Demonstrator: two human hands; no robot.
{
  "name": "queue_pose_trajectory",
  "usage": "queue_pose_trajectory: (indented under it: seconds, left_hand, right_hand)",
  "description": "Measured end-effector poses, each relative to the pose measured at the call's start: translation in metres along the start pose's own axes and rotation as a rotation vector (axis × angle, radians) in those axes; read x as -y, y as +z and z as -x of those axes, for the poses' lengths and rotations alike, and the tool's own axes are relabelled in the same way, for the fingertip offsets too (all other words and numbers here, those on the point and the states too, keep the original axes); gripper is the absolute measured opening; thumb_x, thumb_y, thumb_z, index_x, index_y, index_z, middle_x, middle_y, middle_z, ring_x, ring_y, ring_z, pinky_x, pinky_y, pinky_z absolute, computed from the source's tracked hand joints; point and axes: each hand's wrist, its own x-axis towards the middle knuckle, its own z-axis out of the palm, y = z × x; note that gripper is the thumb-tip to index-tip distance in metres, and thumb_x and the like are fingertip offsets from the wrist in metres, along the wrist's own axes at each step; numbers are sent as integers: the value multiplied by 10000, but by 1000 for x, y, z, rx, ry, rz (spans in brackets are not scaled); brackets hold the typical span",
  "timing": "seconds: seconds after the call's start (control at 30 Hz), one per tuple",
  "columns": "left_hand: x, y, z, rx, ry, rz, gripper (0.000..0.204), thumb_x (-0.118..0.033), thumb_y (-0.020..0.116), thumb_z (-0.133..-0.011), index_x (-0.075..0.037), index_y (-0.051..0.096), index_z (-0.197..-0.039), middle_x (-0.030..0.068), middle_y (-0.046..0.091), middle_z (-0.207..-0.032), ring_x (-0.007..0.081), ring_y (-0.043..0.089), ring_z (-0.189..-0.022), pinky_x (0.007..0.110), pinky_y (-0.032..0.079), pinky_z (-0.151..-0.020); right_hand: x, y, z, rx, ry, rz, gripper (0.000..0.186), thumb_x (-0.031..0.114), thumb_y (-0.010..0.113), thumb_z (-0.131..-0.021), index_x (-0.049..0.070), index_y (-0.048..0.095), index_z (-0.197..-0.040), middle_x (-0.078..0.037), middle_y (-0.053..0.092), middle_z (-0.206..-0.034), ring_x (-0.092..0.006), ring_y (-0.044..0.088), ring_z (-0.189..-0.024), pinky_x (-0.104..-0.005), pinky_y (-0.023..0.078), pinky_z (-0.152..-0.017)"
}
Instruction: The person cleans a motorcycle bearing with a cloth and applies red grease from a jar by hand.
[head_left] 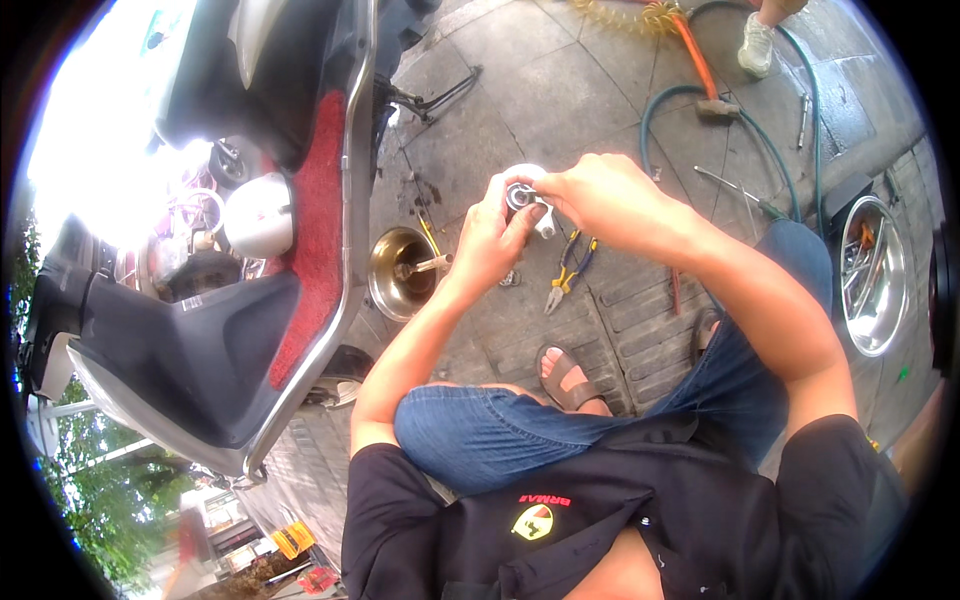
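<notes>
My left hand (486, 240) is wrapped round a small, round metal part (517, 196) with a ring-shaped opening facing up. White material shows around its far edge. From the right, my right hand (608, 195) reaches in with thumb and fingers pinched at the opening; what they grip there, if anything, is hidden. Just below on the paving lie pliers (568, 272) with blue and yellow handles, jaws open. Left of my left wrist stands a shiny brass-coloured bowl (383, 292) with a brush-like tool (430, 264) resting in it.
A scooter (325, 240) with red floor mat stands close on the left. At right are a hammer (716, 108), a screwdriver (735, 187), a green hose (650, 110) and a steel bowl of tools (897, 290). Another person's shoe (757, 48) shows at the far right.
</notes>
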Motion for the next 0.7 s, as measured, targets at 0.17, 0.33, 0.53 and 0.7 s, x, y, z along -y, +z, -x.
queue_pose_trajectory:
  seconds: [0.17,0.33,0.53,0.7]
  left_hand:
    - [1,-3,4,16,-65,229,352,-220,593,-967,-38,457,-1235,0,565,-755,68,543,-603,215,421,-490]
    - [15,-4,4,74,-120,171,333,-214,577,-976,-39,452,-1230,1,564,-772,69,536,-610,217,422,-498]
    - [33,3,12,78,-121,59,312,-213,575,-974,-43,462,-1211,-6,555,-753,58,514,-592,213,407,-490]
    - [85,43,46,-15,-211,324,375,-245,582,-972,-66,451,-1274,-12,540,-727,62,500,-574,215,399,-477]
  right_hand:
    - [-16,0,-3,42,-49,-404,197,195,585,-904,82,669,-1042,-175,686,-837,-348,672,-819,-457,502,-734]
    - [-21,0,-4,272,96,-663,257,200,546,-950,70,646,-1148,-79,587,-683,-188,575,-599,-342,456,-563]
    - [-24,17,-4,484,305,-975,304,183,509,-972,50,609,-1227,16,479,-615,-75,453,-513,-264,363,-453]
    - [-30,85,1,359,174,-617,262,191,579,-895,30,676,-1077,-171,674,-787,-273,668,-732,-395,509,-701]
